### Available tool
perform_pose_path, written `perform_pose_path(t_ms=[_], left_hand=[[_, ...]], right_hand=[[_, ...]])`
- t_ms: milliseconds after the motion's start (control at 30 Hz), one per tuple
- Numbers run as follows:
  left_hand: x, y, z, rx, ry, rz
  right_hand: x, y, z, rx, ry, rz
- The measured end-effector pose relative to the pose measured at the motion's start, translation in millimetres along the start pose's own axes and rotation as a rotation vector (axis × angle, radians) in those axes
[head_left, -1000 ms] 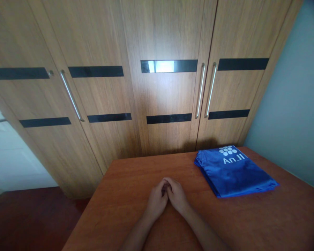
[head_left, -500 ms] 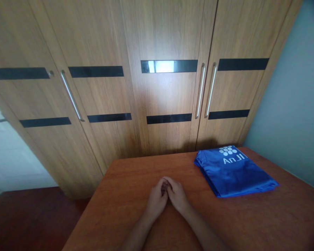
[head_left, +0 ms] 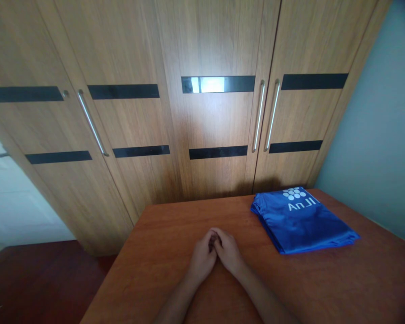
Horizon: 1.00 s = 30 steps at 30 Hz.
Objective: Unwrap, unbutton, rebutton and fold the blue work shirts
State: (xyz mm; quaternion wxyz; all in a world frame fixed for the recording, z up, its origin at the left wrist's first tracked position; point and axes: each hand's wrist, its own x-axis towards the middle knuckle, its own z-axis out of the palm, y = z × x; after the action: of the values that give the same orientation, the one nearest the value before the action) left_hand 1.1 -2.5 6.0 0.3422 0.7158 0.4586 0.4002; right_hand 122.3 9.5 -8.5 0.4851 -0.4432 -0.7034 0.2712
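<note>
Two hands meet on a wooden surface, with a folded blue cloth off to the right.

A tall wooden wardrobe with black strips and long metal handles fills the background, with a pale wall to its right and a dark red floor at lower left. In front of it is the reddish-brown surface. The blue cloth, shiny, with white lettering and dots, lies flat near the far right corner, well apart from the hands. The left hand and right hand rest on the surface at the middle, both curled closed with fingertips pressed together. I cannot tell whether anything is tucked between them.
</note>
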Motion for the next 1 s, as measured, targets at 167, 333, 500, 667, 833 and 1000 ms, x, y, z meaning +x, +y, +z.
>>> perform_pose_path(t_ms=[167, 333, 500, 667, 833, 1000], left_hand=[[0, -2, 1.0, -0.023, 0.005, 0.006], [0, 0, 0.9, -0.028, 0.008, 0.002], [0, -4, 1.2, -0.019, -0.001, 0.002], [-1, -5, 2.4, 0.024, 0.001, 0.003], [-2, 0, 2.5, -0.013, -0.044, 0.049], [-3, -1, 2.7, -0.041, -0.054, 0.006]], right_hand=[[0, -1, -1, 0.006, -0.017, 0.014], [-1, 1, 2, 0.016, 0.002, 0.016], [0, 3, 0, 0.017, -0.022, 0.011], [1, 1, -6, -0.026, -0.039, 0.021], [0, 0, -17, -0.104, -0.077, -0.002], [10, 11, -71, -0.138, 0.119, -0.041]])
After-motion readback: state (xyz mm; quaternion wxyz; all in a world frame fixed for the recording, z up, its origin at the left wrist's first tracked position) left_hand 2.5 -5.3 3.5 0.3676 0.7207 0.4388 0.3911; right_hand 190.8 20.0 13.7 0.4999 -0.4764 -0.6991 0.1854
